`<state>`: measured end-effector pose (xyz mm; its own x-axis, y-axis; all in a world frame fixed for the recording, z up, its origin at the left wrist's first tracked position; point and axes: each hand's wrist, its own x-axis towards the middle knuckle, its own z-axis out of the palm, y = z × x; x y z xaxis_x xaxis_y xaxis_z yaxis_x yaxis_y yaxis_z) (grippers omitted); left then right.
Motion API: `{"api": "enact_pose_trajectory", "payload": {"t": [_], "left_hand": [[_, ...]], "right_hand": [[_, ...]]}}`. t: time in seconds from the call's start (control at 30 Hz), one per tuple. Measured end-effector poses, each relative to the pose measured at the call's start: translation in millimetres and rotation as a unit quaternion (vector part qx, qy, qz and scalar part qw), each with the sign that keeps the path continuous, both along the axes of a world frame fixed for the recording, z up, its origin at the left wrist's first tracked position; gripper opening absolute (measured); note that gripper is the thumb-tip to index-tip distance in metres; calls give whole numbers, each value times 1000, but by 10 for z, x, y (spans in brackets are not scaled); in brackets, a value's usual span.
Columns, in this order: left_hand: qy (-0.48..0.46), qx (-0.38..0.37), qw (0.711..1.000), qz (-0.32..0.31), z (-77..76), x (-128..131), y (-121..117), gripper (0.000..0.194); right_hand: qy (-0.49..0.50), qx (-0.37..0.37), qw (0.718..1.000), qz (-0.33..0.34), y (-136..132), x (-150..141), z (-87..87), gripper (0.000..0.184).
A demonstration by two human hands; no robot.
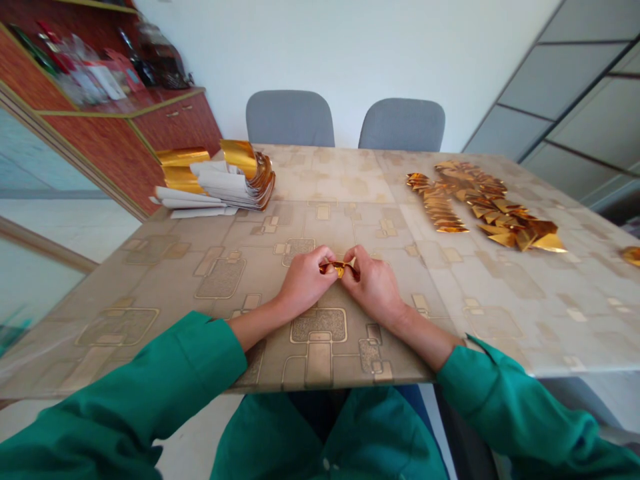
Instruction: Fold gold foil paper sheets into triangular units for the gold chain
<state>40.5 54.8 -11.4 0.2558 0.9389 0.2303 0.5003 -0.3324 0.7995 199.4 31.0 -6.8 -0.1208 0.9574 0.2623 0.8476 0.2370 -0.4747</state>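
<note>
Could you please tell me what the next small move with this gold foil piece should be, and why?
Probably firm up its crease: the left hand and right hand both pinch the gold foil piece, which looks only partly folded, unlike the neat folded pieces lying in a row on the right.

- Bright, even indoor light falls across the bench (pixel 320 177); its source does not show.
- Shadows on the bench stay faint and soft, with only a slight dark patch under the hands (pixel 340 283).
- Right of the bench's middle, the gold foil pieces (pixel 500 207) flash with hard glare, while the bench top has only a mild sheen.
- Wide-angle distortion bows the bench's edges and stretches what lies beyond them toward the frame corners.
- Nothing looks badly blurred or out of focus.
</note>
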Motion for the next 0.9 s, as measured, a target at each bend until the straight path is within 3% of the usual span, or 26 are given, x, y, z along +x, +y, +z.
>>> {"api": "enact_pose_trajectory", "payload": {"t": [0.27, 0.57, 0.9], "left_hand": [[-61, -67, 996, -16, -17, -41, -8, 14], [-20, -35, 999, 4, -55, 3, -7, 6], [-32, -67, 997, -2, 17, -57, -21, 20]], "right_hand": [[47, -31, 998, -13, 44, 64, 24, 19], [-65, -13, 997, -42, 13, -35, 32, 15], [27, -11, 999, -13, 45, 74, 36, 11]]}}
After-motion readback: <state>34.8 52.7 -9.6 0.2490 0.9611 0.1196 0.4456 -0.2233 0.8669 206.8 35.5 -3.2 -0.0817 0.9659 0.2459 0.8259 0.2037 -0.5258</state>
